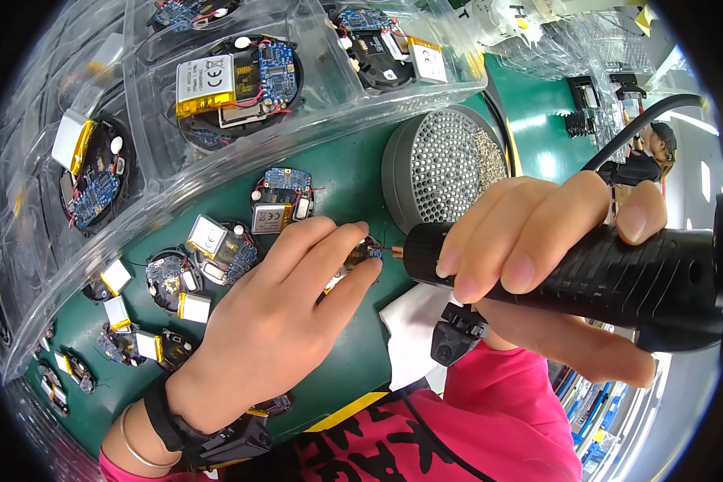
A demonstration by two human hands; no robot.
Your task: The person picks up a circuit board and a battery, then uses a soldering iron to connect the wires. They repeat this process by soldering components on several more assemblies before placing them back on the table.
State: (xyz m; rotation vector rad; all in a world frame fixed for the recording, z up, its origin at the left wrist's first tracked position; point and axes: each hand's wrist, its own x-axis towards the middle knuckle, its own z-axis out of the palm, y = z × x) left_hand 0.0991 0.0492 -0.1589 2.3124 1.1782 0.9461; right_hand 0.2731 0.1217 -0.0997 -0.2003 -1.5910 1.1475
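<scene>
My right hand (530,233) wraps round a black electric screwdriver (651,281) held nearly level, its tip pointing left. The fingers of my left hand (273,309) are curled over a small round circuit-board module (369,250) on the green mat, partly covering it. At that module's right edge sits the screwdriver's bit (397,251); whether it touches a screw cannot be made out. Just beyond my left hand lies another round module (281,199) with a blue board and a silver battery. Several similar modules (223,251) are spread left of the hand.
A clear plastic tray (329,112) with more modules in its pockets spans the back and left. Behind the screwdriver stands a round grey perforated dish (442,161) holding small screws. A white sheet (406,337) lies near my right wrist. Another person (647,157) is far right.
</scene>
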